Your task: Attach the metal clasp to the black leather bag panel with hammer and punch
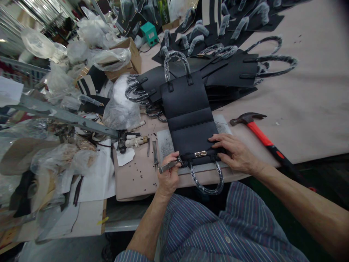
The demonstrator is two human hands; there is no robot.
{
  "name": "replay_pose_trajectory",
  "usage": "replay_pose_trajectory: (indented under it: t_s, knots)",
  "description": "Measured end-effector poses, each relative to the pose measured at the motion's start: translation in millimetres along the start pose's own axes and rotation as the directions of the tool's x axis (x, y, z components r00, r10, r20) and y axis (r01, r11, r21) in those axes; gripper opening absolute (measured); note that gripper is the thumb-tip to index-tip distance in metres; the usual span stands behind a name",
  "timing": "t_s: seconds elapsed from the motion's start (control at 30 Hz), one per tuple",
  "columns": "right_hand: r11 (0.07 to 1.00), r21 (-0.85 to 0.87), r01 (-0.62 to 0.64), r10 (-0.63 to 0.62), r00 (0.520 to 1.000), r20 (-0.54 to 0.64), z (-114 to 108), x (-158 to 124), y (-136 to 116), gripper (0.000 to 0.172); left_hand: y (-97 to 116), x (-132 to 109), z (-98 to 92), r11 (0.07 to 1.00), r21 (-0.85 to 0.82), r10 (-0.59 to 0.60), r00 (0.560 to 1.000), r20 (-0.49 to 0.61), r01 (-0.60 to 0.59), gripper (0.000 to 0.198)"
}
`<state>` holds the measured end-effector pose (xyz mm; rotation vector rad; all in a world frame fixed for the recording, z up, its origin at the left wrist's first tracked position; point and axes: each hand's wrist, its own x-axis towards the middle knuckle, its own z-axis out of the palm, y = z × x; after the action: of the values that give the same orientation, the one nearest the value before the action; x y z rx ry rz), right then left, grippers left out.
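A flat black leather bag piece [188, 112] with wrapped handles at both ends lies on a grey block [166, 145] at the table's near edge. A small gold clasp [200, 154] sits near its near end. My left hand [169, 174] is closed around a short metal punch tool [167, 166], its tip at the bag's near left corner. My right hand [231, 151] lies flat on the bag piece's near right part, fingers stretched out and pressing it down.
A red-handled hammer [261, 136] lies to the right on the beige table [313, 109]. More black bag pieces [231, 69] are stacked behind. Small metal tools [155, 153] lie left of the block. Plastic bags, a cardboard box [131, 58] and clutter fill the left.
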<state>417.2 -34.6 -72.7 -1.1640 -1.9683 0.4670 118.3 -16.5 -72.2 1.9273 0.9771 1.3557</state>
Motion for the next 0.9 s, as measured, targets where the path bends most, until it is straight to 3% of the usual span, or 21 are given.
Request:
replay_pose_trajectory:
  t_s: [0.43,0.9]
  knots:
    - [1.0,0.017,-0.018,0.018,1.0,-0.005,0.6,0.4,1.2,0.028,-1.3,-2.5,0.4,0.998,-0.021,-0.056,0.998,-0.002,0.056,0.019]
    - [0.998,0.039,-0.054,0.054,0.999,0.005,-0.5,0.4,0.7,0.028,-2.4,11.5,-1.2,0.999,0.004,-0.048,0.994,0.101,0.048,0.014]
